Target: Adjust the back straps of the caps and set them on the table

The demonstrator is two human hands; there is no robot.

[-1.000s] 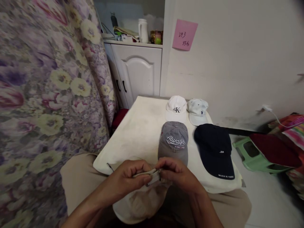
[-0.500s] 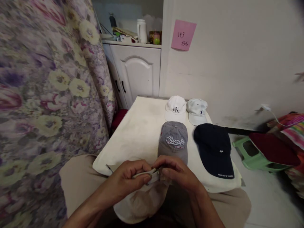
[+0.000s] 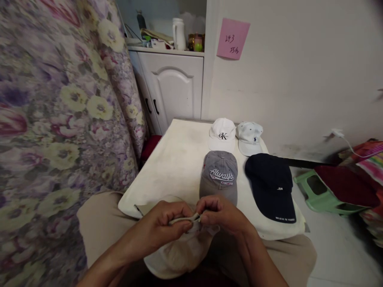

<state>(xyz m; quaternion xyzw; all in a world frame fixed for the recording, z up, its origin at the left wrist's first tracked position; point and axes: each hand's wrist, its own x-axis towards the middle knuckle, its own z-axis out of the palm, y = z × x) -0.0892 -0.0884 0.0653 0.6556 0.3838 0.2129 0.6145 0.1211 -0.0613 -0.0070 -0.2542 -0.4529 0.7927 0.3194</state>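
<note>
Both hands work on a beige cap (image 3: 176,257) that hangs over my lap at the near edge of the table. My left hand (image 3: 169,223) pinches the cap's back strap between thumb and fingers. Close beside it, my right hand (image 3: 220,215) is closed on the strap's other end, where the fingers hide the fastening. Just beyond the hands lies a grey cap (image 3: 220,179) with "Always" lettering. Farther right is a navy cap (image 3: 269,183). Behind them, a white cap (image 3: 222,134) with "CK" letters sits beside a pale cap (image 3: 249,137) with a small dark emblem.
The caps rest on a cream-covered table (image 3: 167,163). A floral curtain (image 3: 60,139) hangs at the left and a white cabinet (image 3: 173,83) stands behind. On the floor at the right is a green stool (image 3: 317,195) with a dark red cover.
My right-hand fingers have shifted slightly on the strap, and its two ends look differently set between the hands. The view has tilted slightly; the caps on the table have stayed put.
</note>
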